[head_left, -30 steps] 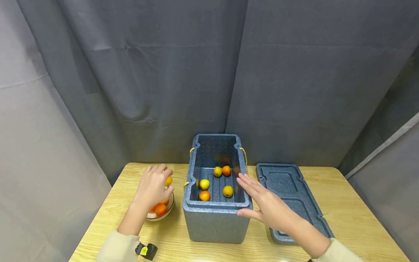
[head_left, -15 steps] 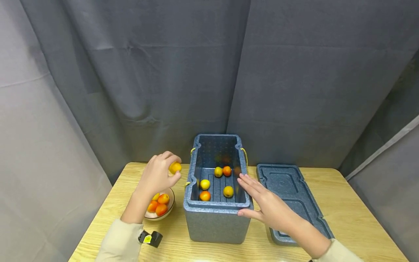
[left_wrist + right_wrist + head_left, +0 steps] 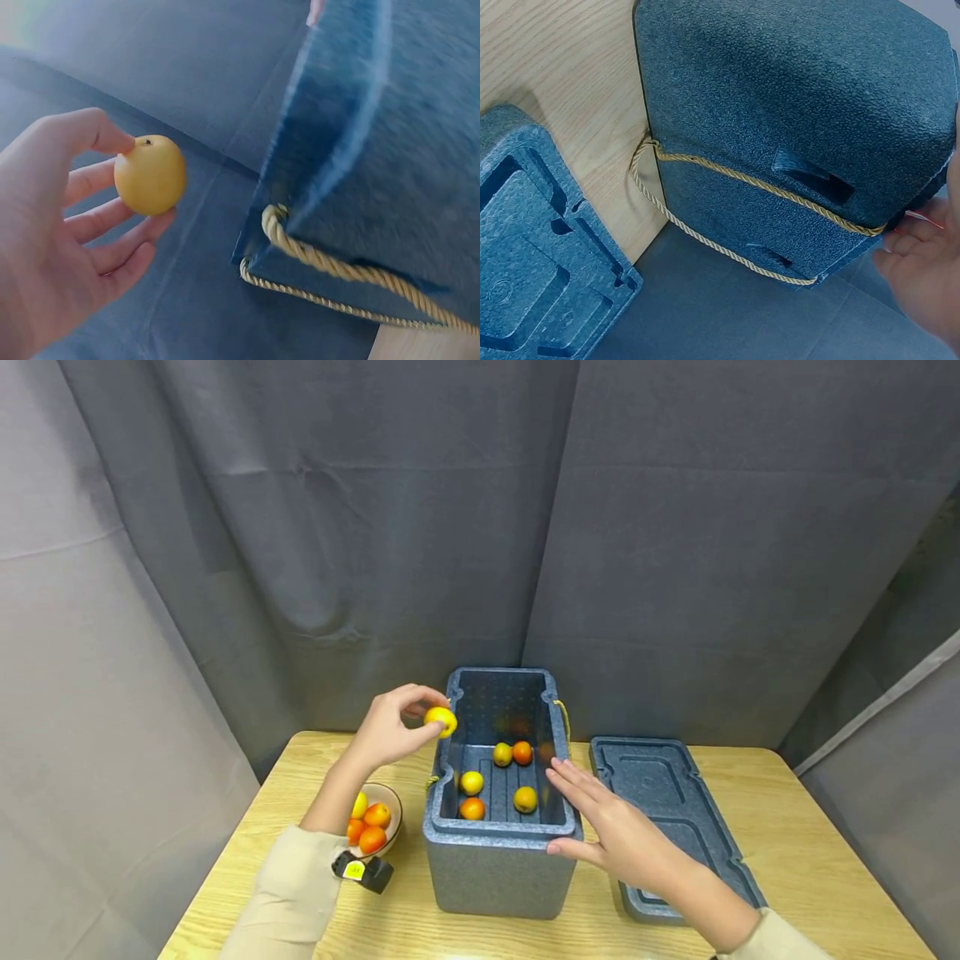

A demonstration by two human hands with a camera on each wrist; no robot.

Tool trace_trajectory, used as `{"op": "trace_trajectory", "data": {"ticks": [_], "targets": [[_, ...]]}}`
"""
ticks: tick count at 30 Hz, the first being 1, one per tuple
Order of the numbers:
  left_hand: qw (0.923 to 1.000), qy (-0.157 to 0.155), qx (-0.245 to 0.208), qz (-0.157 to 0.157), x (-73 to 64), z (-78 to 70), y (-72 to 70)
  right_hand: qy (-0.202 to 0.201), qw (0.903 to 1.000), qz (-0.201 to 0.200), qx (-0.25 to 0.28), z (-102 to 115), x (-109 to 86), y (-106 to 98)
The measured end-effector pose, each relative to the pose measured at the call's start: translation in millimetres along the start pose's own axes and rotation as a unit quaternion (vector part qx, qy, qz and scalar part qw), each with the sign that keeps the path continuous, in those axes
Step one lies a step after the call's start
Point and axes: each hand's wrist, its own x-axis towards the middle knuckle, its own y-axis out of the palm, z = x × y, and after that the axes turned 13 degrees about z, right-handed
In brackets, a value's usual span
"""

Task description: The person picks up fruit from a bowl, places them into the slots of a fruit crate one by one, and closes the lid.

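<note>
My left hand pinches a small yellow fruit between thumb and fingers, just above the left rim of a deep grey box. In the left wrist view the fruit has a small dark dimple beside the thumb. My right hand rests on the box's right rim, its fingers straight and the thumb by the near corner. Inside the box lie several fruits, among them a yellow fruit and an orange-red fruit. Left of the box, a bowl holds more orange and yellow fruits.
The box's grey lid lies on the wooden table to the right. Yellow rope hangs along the box's side as a handle. A grey curtain stands behind the table's far edge.
My left hand has lifted the yellow fruit from over the bowl and carried it right to the box's left rim. The right hand stays on the box.
</note>
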Motion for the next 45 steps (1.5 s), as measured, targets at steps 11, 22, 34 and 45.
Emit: {"op": "trace_trajectory", "data": {"ticks": [11,22,34,45], "targets": [[0.9817,-0.002,-0.187,0.035,36.3,-4.7,5.0,-0.004,1.0000,-0.005,-0.001,-3.0,0.4,2.7],[0.9412,-0.037,-0.332,0.051,73.0,-22.8,12.9,-0.009,0.9998,-0.012,-0.010,-2.8,-2.1,-2.7],[0.8737,-0.102,-0.470,0.075,102.1,-16.0,35.8,-0.008,0.9999,-0.011,-0.002,-2.2,-4.0,-5.1],[0.9604,-0.170,-0.162,0.150,105.1,-9.3,59.2,-0.009,0.9999,-0.006,0.003,-2.0,-5.6,-3.7]]}}
